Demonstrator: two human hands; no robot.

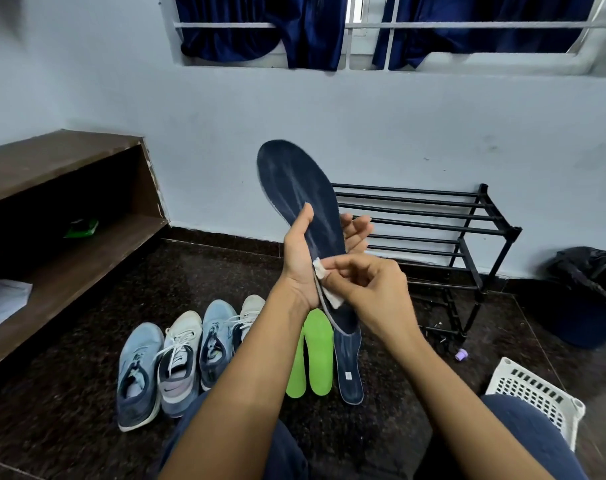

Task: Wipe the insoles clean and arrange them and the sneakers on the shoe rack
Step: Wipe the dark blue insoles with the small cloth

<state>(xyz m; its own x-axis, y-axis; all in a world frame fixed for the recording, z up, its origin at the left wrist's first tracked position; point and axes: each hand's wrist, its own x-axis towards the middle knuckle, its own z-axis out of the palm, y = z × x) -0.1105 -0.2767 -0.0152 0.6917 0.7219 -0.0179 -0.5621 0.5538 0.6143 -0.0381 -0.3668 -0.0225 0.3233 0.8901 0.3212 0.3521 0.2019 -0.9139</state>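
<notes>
My left hand (303,261) grips a dark blue insole (298,188) upright in front of me, thumb on its face and fingers behind it. My right hand (367,289) pinches a small white wipe (324,282) against the insole's lower part. On the floor below lie two green insoles (317,351) and another dark blue insole (348,368). Several sneakers (177,358), blue and white, stand in a row to the left of them. The black metal shoe rack (433,233) stands against the wall behind my hands, its bars bare.
A brown wooden shelf unit (69,216) runs along the left, with a green item inside. A white plastic basket (537,393) sits at my right knee. A blue bin with a black bag (589,299) stands at far right. A small purple cap (461,355) lies on the dark floor.
</notes>
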